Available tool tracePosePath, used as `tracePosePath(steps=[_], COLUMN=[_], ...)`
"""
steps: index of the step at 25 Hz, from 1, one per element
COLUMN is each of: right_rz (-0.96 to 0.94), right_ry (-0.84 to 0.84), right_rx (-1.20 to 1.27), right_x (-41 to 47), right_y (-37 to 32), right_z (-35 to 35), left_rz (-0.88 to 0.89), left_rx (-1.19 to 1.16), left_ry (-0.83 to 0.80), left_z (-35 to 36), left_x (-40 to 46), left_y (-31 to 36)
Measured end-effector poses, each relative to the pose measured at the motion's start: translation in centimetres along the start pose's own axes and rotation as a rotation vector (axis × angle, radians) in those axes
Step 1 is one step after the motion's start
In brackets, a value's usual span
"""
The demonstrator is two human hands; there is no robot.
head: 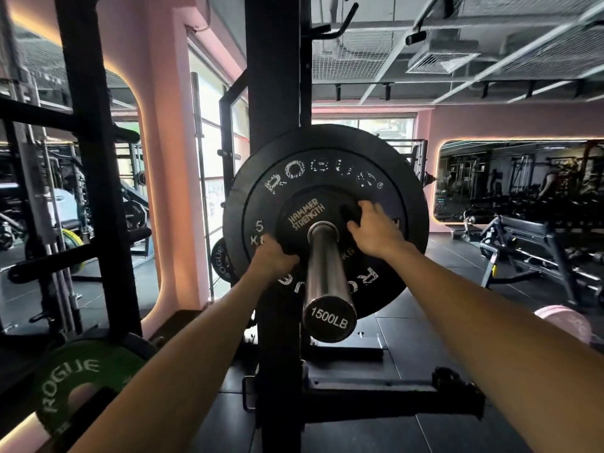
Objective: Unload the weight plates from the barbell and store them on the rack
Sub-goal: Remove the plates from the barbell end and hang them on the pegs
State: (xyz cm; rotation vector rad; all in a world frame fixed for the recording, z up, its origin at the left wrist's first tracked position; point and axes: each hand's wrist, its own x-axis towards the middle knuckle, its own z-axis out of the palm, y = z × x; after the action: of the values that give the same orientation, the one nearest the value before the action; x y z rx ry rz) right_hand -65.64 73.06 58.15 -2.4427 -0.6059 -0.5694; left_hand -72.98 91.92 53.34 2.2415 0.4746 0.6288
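Gripping the small black Hammer Strength plate (305, 212) from both sides, the person's two bare hands meet at the end of the chrome barbell sleeve (327, 276), which points straight toward the camera and shows a black end cap marked 1500LB. The left hand (273, 258) curls its fingers (287, 256) around the lower left edge of that small plate. The right hand (376, 232) lies on the plate's right side with its fingers (366, 209) bent onto the face and into a dark grip slot, the thumb pointing toward the sleeve.

The small plate sits threaded on the sleeve, flat against a larger black Rogue bumper plate (327, 173) with worn white lettering and a 5 KG mark on its left. A still wider black disc (413, 204) shows as a rim behind that one. All of them hang upright on the bar, just in front of the black steel rack upright (277, 76) that runs from the top of the view down to the dark rubber floor (408, 325).

At lower left, a green Rogue plate (81, 380) is stored on a peg of the neighbouring black rack frame (86, 125), partly hidden by the left forearm. Another black Rogue plate (220, 259) peeks out behind the upright, just left of the loaded stack. A dark weight bench (529, 237) stands well apart on the right, below a lit wall mirror (523, 178).
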Motion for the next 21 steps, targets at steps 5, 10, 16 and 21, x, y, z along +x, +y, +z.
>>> tracePosePath(steps=[5, 10, 16, 21], right_rz=[0.006, -0.009, -0.012, 0.01], right_ry=[0.055, 0.111, 0.067, 0.011], right_rx=[-0.094, -0.243, -0.286, -0.265], right_x=[1.6, 2.4, 1.3, -2.5], right_y=[-0.3, -0.9, -1.6, -2.3], right_z=[1.0, 1.1, 0.0, -3.0], left_rz=[-0.042, -0.054, -0.028, -0.002], left_rx=[-0.062, -0.164, -0.157, -0.277], left_ry=[0.034, 0.141, 0.141, 0.109], left_z=[1.5, 3.3, 2.5, 0.2], left_x=[1.2, 1.3, 0.2, -3.9], left_y=[0.1, 0.0, -0.6, -0.5])
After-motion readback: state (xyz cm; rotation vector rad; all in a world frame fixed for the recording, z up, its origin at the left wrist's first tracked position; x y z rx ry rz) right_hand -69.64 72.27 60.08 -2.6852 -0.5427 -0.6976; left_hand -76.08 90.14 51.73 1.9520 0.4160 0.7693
